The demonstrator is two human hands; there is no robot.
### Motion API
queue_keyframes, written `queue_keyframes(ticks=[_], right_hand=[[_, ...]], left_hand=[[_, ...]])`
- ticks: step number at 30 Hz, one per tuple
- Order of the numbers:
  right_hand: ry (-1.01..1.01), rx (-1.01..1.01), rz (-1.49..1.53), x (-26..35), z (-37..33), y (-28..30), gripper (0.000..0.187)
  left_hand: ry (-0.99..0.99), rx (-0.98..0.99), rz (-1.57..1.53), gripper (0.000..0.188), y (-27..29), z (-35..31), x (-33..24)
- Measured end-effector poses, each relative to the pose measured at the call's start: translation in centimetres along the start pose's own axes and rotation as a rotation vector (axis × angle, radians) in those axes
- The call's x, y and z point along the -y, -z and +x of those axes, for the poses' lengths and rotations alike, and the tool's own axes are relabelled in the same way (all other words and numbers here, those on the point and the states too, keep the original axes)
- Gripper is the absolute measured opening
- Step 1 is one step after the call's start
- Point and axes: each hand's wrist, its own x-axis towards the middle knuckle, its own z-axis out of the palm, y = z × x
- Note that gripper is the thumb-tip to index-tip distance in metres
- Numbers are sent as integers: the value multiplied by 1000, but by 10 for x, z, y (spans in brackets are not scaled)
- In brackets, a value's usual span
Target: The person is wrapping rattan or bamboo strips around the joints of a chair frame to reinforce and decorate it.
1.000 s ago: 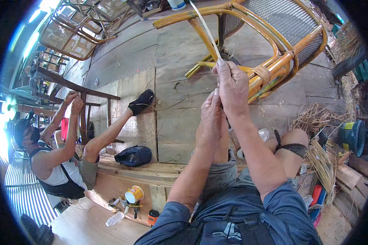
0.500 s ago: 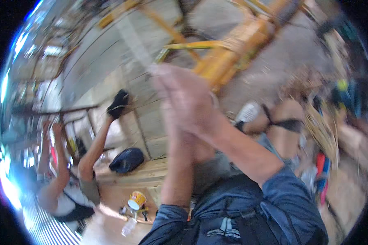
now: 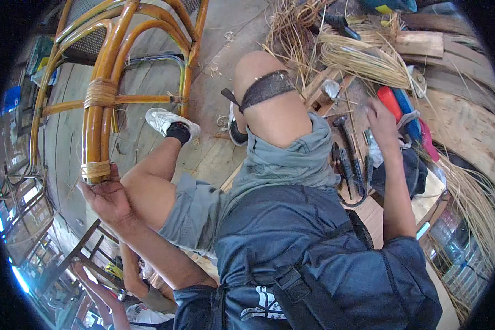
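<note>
A glossy orange-brown rattan chair frame (image 3: 111,60) lies tipped at the upper left, with pale bindings round its joints. My left hand (image 3: 109,201) cups the bound lower end of its thick leg (image 3: 89,140), palm up and thumb to one side. To the right, my right hand (image 3: 383,125) hovers over the tools, beside a red handle-like thing (image 3: 389,102). Its fingertips are smeared by motion, so whether they hold anything is unclear. Near it lie a hammer (image 3: 344,129) and dark-handled tools (image 3: 346,165). A dark band (image 3: 267,91) wraps my bent knee.
Bundles of split cane (image 3: 360,58) lie at the upper right, with more long strands (image 3: 473,206) down the right side. A blue thing and a pink strip (image 3: 428,140) sit by the tools. Another person's arm (image 3: 96,289) shows at the lower left, near dark frames.
My hands were together in front of me, near a pale blurred strip; now they are apart, left at the chair leg, right over the tools. The view has swung to the right.
</note>
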Motion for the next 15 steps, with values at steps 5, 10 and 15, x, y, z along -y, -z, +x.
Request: queue_keyframes(ticks=[5,10,15], right_hand=[[-297,329,-175,-60,-93,-45,33],[-409,495,-164,-40,-145,-66,54],[-165,583,122,-79,-132,-47,46]], left_hand=[[35,-27,6,50,-17,3,-11],[-111,-461,377,33,-38,-1,-3],[-175,-266,45,51,-62,-6,9]])
